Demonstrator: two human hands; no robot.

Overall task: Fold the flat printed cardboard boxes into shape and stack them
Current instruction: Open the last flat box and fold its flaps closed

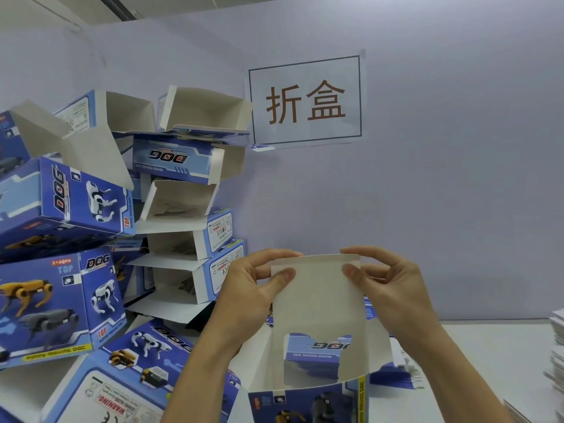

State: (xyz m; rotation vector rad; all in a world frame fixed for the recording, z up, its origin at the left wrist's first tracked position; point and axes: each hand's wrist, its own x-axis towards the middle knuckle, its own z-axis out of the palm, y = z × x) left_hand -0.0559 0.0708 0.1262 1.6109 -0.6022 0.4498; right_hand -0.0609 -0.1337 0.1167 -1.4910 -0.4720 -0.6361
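I hold a blue printed cardboard box (317,306) upright in front of me, its open end up and its pale inside facing me. A window cut-out shows low in its far wall. My left hand (253,288) pinches the top left corner of the tall flap, thumb on the near side. My right hand (387,282) pinches the top right corner the same way. The flap's top edge is bent over slightly. To the left stands a leaning heap of folded boxes (76,209) with robot-dog prints, several with open ends toward me.
A stack of flat box blanks (396,377) lies on the white table (494,346) behind the held box. More flat sheets (557,361) pile up at the right edge. A paper sign (305,100) hangs on the wall ahead.
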